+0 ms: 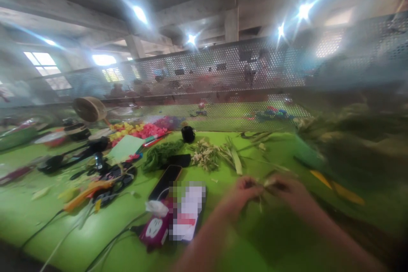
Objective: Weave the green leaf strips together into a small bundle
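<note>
My left hand (244, 191) and my right hand (291, 193) meet over the green table (248, 242), both pinched on a thin pale green stem piece (266, 183) held between them. The picture is smeared by motion, so finger detail is poor. Just beyond my hands lie a pile of pale cut stems and leaves (212, 155) and a bunch of dark green foliage (161, 155).
A phone (165, 180) and a pink device (156, 229) with cables lie left of my hands. Scissors and tools (105, 182), pink and yellow flowers (140, 131), a black cup (188, 134). Heap of greenery (350, 136) at right. Perforated metal screen (223, 72) behind the table.
</note>
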A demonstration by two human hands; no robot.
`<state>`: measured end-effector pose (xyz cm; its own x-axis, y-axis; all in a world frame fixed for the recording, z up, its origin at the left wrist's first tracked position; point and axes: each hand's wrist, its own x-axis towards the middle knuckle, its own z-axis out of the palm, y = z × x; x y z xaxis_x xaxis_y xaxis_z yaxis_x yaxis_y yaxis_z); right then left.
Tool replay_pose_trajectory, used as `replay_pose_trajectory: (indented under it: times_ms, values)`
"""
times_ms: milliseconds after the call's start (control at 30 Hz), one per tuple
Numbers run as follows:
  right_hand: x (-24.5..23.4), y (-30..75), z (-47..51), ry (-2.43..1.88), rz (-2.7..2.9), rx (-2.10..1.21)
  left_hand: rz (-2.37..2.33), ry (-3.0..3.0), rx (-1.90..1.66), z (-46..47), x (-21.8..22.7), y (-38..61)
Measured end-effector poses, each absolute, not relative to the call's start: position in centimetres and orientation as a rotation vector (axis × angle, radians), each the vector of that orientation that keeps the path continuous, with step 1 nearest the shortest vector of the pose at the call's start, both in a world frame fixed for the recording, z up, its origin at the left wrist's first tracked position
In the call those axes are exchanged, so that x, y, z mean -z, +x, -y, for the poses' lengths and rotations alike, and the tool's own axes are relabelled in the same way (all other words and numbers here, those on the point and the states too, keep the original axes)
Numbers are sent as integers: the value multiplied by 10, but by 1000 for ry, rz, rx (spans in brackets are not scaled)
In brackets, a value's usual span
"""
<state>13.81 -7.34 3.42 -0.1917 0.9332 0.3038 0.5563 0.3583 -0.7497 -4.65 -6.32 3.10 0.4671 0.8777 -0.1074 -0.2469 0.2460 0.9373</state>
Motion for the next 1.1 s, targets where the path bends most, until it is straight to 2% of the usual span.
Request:
replay_pose_trajectory:
  times_ms: [167, 400, 500, 633, 733, 833, 1000, 1100]
  values:
    - [-37, 125, 87, -1219, 2086, -352, -836, 1026, -1023, 56, -17, -41]
    - [-12, 128, 81, -1147, 2251, 172, -1216, 1605, -1000, 57, -13, -41]
    - [-13, 132, 79, -1104, 2242, 118, -1203, 1779, -935, 63, -19, -43]
    - [-24, 140, 75, -1151, 2181, -221, -1040, 1833, -809, 64, -23, -46]
    - [-30, 146, 70, -1249, 2074, -523, -843, 1629, -703, 61, -25, -49]
    - [-33, 144, 68, -1304, 1899, -661, -720, 1279, -767, 61, -27, -48]
    - [-34, 130, 79, -1314, 1869, -670, -782, 921, -991, 61, -25, -43]
    - [-30, 125, 85, -1283, 2007, -382, -795, 933, -1056, 58, -18, -39]
